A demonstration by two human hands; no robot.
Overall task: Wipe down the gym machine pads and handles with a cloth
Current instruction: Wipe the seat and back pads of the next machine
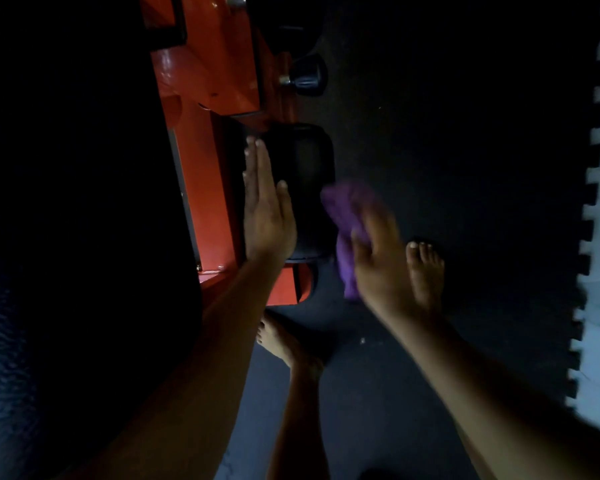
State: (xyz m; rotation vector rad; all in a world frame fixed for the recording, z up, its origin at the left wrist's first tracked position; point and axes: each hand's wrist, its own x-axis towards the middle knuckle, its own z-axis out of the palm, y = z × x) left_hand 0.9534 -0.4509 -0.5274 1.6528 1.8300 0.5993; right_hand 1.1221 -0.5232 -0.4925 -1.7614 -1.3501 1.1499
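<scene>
Dim room. Left hand lies flat, fingers straight, against the left side of the black padded roller pad on the orange steel machine frame. Right hand, blurred, grips a crumpled purple cloth at the pad's right edge. Bare feet on dark rubber floor.

Frame glossy orange metal; pad smooth, prob. vinyl; cloth soft fabric.

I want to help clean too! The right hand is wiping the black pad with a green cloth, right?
Not quite: the cloth is purple, not green. The head view shows the right hand holding it at the black pad.
</scene>
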